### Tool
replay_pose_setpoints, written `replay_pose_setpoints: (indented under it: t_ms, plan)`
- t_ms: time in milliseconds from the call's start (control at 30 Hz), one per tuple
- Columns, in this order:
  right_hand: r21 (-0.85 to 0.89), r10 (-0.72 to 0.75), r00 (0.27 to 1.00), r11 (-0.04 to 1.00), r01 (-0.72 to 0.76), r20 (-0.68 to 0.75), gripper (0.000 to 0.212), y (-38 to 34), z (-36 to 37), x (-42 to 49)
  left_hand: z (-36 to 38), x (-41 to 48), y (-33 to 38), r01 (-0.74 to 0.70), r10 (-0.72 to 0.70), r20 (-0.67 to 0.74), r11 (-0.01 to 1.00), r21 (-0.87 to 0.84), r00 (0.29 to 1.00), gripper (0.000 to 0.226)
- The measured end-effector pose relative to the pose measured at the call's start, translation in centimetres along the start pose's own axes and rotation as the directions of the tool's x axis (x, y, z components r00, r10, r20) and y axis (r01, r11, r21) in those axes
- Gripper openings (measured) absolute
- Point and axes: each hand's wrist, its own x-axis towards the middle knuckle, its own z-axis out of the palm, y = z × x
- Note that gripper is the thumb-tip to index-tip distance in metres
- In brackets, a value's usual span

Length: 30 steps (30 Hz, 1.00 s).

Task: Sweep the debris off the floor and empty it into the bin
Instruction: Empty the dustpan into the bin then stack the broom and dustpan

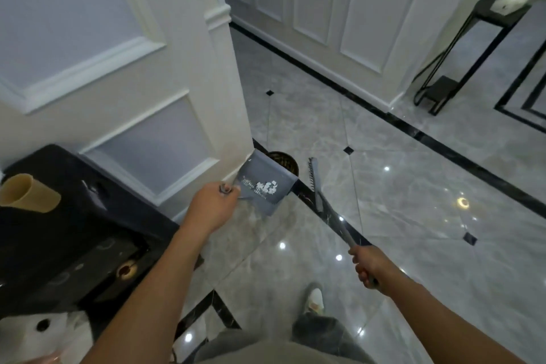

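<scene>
Debris (268, 187), a cluster of white scraps, lies on the grey dustpan (257, 176), near its middle. The left hand (211, 204) holds the dustpan off the floor (413, 186), fingers curled round its handle. The pan's far edge overlaps the rim of the dark round bin (286, 161), which stands tight against the corner of the white panelled wall (233, 97). The right hand (370, 266) has its fingers clenched round the handle of the broom (328, 207), whose toothed head points up just right of the bin. Open tiled floor spreads to the right and ahead. A black counter (59, 230) carrying a beige cup (26, 193) closes in the left side. A black metal stand (461, 68) sits well apart, far right. One shoe (314, 300) shows below.
</scene>
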Motion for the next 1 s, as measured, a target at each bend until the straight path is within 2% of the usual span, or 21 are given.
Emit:
replay_pose_setpoints:
  t_ms: [133,267,433,600,733,833,1000]
  plan:
    - [-0.022,-0.017,1.0,1.0,0.017,0.016,0.016,-4.4,-2.4,2.2,2.1,4.5,2.8,-0.057,0.058,0.003,0.988,0.144,0.998,0.043]
    - [-0.031,-0.025,1.0,0.999,0.026,0.009,0.015,-7.6,-3.4,3.6,4.1,7.8,4.5,-0.117,0.104,0.063,0.95,0.288,0.993,0.039]
    - [-0.031,-0.049,0.999,0.998,0.049,0.013,0.016,-10.2,-3.7,4.0,5.3,10.7,6.0,-0.245,0.202,0.142,0.859,0.45,0.969,0.025]
    - [-0.014,-0.05,0.998,0.999,0.05,0.026,0.017,-11.2,-3.4,4.5,6.5,12.4,6.4,-0.326,0.271,0.181,0.763,0.558,0.945,0.028]
    - [0.005,-0.034,0.998,0.999,0.034,0.045,0.018,-10.9,-3.6,4.8,7.2,12.8,6.2,-0.369,0.263,0.26,0.692,0.62,0.929,0.025]
    - [0.032,-0.032,0.998,0.999,0.03,0.059,0.014,-11.1,-3.4,4.7,8.4,12.6,5.5,-0.425,0.228,0.362,0.581,0.694,0.904,0.019]
    - [0.075,-0.046,0.997,0.996,0.041,0.062,0.015,-11.2,-2.3,4.7,11.5,12.2,3.0,-0.511,0.143,0.499,0.4,0.761,0.855,0.027]
